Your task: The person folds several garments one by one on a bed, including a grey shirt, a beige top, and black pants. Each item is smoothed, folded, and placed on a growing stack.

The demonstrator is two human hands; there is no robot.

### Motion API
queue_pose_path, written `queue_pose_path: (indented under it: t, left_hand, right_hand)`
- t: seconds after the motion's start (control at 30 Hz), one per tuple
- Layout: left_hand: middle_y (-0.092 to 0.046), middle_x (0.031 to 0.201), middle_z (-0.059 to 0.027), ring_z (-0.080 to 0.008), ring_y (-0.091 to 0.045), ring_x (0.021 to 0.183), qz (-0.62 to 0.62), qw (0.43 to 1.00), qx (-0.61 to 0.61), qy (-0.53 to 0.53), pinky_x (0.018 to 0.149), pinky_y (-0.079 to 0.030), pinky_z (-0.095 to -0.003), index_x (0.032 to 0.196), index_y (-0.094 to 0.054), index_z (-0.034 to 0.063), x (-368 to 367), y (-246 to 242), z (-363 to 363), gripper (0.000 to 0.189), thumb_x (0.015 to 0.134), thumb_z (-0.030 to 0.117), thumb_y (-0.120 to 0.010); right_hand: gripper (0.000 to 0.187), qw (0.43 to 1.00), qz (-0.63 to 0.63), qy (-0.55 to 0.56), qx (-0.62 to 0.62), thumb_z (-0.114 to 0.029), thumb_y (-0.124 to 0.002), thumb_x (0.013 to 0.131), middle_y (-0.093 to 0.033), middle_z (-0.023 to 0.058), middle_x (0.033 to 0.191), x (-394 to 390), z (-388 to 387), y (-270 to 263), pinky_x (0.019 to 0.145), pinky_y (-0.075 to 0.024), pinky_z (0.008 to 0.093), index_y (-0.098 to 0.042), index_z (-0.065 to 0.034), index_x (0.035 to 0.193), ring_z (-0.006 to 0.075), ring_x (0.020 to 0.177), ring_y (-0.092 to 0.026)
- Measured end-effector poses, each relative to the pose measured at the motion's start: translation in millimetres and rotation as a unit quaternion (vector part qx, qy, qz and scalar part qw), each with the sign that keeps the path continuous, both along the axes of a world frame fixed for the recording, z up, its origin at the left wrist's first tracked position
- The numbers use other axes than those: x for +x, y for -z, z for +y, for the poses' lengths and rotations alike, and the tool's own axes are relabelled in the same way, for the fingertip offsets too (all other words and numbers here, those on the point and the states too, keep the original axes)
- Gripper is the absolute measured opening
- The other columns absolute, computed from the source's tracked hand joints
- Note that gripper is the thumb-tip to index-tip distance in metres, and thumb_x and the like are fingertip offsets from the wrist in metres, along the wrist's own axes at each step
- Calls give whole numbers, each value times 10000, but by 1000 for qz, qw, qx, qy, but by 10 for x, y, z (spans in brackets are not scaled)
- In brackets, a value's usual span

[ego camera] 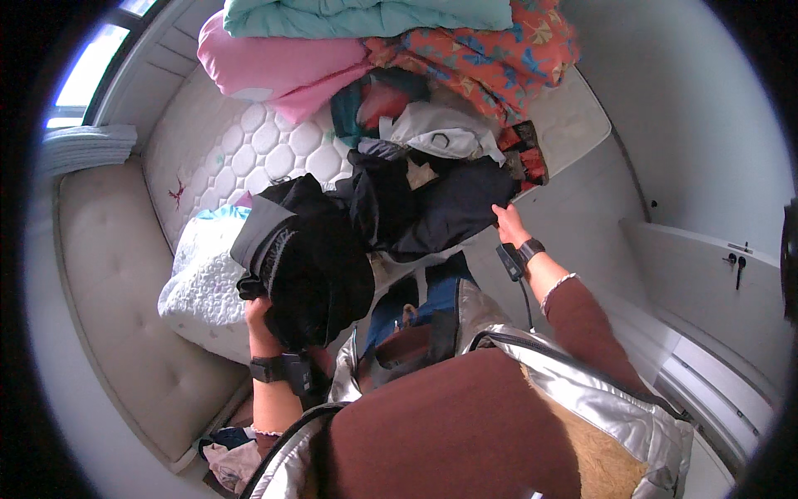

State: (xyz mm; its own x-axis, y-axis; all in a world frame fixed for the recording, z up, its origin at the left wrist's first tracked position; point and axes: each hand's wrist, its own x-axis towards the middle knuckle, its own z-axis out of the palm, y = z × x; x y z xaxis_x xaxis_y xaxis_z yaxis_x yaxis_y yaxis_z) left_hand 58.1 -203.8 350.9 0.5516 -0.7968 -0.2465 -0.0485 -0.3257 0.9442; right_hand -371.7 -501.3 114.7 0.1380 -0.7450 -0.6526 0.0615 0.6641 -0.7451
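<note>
My left hand (257, 310) grips the bunched end of a black garment (324, 268). A grey band and a strip of pale lettering show on this garment, which hangs over the near edge of the mattress (305, 137). Further right, my right hand (510, 224) pinches the edge of a dark cloth garment (455, 203) spread over the bed. Whether both dark pieces are one garment I cannot tell. Just behind them lies a crumpled white garment (446, 134), with a red and black patterned cloth (530, 156) to its right. My left fingers are partly hidden by the black fabric.
A pink bedding bundle (287, 59), an orange patterned quilt (486, 59) and a mint quilt (368, 15) are heaped at the back. A white quilted pillow (209, 274) lies left, near the padded headboard (131, 274). Keys (740, 268) hang from a white panel at right.
</note>
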Motion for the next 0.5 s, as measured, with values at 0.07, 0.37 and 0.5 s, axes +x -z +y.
queue_pose_path:
  t: [0.07,0.37,0.5]
  left_hand:
    - [-535,1015,-52,-188,-508,932,81,996,-25,-27,818,-430,-323,1139,-474,35,-87,-112,-71,474,777,338,-506]
    - [-572,959,-32,-186,-543,847,280,949,-5,-147,770,-442,-299,1090,-529,32,-334,-363,-110,433,681,176,-532]
    - [-571,1036,-34,-163,-530,918,292,951,-99,-37,821,-425,-292,1097,-540,14,-337,-145,-242,453,655,109,-553]
  right_hand:
    - [343,1000,-6,13,15,-84,-515,852,-533,71,1139,-45,15,16,865,-427,373,-453,-69,1189,202,1010,-513]
    - [417,988,138,-4,66,-188,-560,821,-475,118,1193,236,163,-437,914,-371,441,-445,-63,1201,239,1123,-418]
    - [569,977,122,-173,23,-275,-621,804,-412,128,1293,786,352,-1120,1006,-282,435,-384,-63,1277,244,1213,-360]
